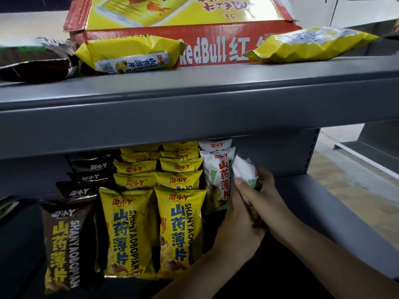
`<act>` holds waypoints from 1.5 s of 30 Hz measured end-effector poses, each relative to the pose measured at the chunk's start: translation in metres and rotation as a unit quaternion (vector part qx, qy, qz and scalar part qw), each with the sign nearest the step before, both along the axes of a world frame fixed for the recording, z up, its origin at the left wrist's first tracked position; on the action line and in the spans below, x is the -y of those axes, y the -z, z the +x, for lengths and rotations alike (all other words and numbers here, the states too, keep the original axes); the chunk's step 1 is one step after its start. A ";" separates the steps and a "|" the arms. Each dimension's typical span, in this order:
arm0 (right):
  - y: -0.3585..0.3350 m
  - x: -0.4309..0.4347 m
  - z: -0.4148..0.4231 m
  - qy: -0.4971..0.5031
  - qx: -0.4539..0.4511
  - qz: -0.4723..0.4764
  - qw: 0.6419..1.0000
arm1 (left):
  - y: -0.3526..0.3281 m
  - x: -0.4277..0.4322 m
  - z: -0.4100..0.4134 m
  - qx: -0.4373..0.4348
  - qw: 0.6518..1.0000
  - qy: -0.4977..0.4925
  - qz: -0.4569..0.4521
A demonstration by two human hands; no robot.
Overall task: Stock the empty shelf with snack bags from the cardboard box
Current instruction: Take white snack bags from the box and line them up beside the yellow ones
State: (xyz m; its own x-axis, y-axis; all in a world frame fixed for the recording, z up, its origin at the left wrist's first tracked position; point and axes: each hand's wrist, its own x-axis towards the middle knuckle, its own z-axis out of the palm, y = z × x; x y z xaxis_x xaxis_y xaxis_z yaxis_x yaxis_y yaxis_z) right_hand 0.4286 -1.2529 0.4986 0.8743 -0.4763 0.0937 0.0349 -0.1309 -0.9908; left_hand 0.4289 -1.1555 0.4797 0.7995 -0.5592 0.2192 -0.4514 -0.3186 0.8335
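Note:
On the lower grey shelf (323, 203) stand rows of snack bags: dark brown ones (64, 240) at the left, two rows of yellow ones (179, 229) in the middle, white ones (218, 180) at the right. Both my hands grip one white snack bag (243, 169) beside the white row. My right hand (262, 190) wraps the bag's upper part. My left hand (237, 227) holds its lower end, which is mostly hidden. A red and yellow cardboard box (205, 42) sits on the upper shelf (194, 91).
Loose bags lie on the upper shelf in front of the box: a dark one (34, 63) at the left, a yellow one (131, 55) beside it, another yellow one (311, 44) at the right. Bare shelf surface stretches right of the white row. Another shelf unit (371, 147) stands far right.

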 end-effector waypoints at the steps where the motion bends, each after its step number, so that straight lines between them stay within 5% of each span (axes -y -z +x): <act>1: 0.000 -0.004 0.000 -0.008 0.001 0.001 1.000 | 0.002 -0.001 0.003 -0.014 1.000 -0.010 -0.011; 7: -0.004 -0.012 0.007 -0.027 -0.003 0.027 0.999 | 0.011 -0.010 0.020 -0.074 0.987 -0.091 -0.112; 10: -0.006 -0.017 0.018 -0.010 -0.023 -0.051 0.998 | 0.013 -0.010 0.026 -0.057 0.980 -0.149 -0.122; 15: -0.003 -0.040 0.033 0.075 0.004 -0.172 0.982 | 0.013 0.000 0.017 0.001 0.960 -0.281 -0.014; 25: 0.002 -0.028 0.041 -0.049 -0.005 0.038 0.998 | 0.029 0.006 0.024 -0.006 0.963 -0.266 0.046; 38: 0.022 -0.024 0.063 0.010 0.005 -0.040 0.999 | 0.041 0.007 0.032 0.030 0.952 -0.297 0.067; 45: 0.029 0.002 0.044 -0.168 -0.048 -0.043 0.984 | 0.043 0.008 0.030 0.033 0.950 -0.300 0.083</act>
